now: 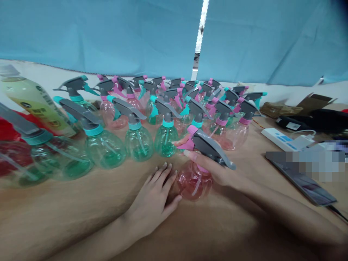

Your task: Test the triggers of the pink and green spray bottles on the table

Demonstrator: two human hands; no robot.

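Observation:
A pink see-through spray bottle (pixel 194 183) with a grey and pink trigger head stands upright on the table in front of me. My right hand (pixel 209 165) is closed around its neck, just below the trigger head. My left hand (pixel 154 195) lies flat on the tabletop with its fingers stretched out, left of the bottle; its thumb and fingertips come close to the bottle's side, and whether they touch it I cannot tell. Just beyond my hands stands a green spray bottle (pixel 166 139) with a turquoise collar, and another green spray bottle (pixel 139 141) is to its left.
Several more pink and green spray bottles crowd the back of the wooden table (pixel 89 217). At left is a large labelled bottle (pixel 40 103) with pale contents. On the right lie a phone (pixel 301 179) with a cable and a white power strip (pixel 280 139). Behind hangs a blue cloth (pixel 122 40).

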